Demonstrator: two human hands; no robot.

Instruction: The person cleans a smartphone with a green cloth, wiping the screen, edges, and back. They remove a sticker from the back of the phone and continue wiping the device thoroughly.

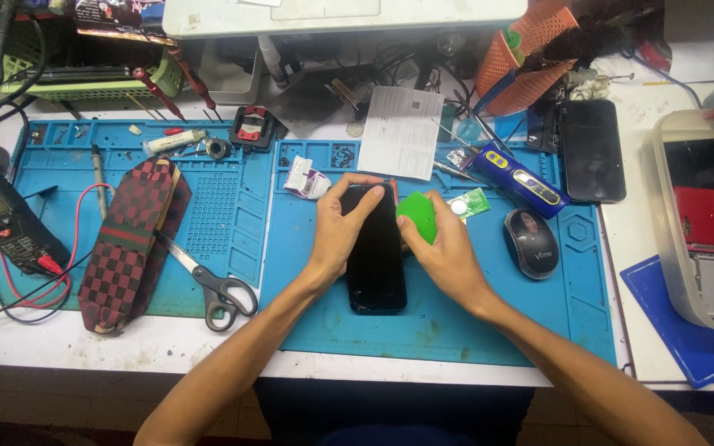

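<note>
A black phone (376,264) lies lengthwise on the blue work mat (489,322) in front of me. My left hand (336,231) grips its upper left side, fingers curled over the top edge. My right hand (446,252) rests against the phone's right side and pinches a flat green plastic pick (417,216) near the phone's upper right edge.
Scissors (212,285) and a red-and-black checkered case (130,244) lie on the left mat. A multimeter (10,223) sits far left. A black mouse (530,242), a blue tool (518,180), a second black phone (591,150) and a paper sheet (402,132) are close by.
</note>
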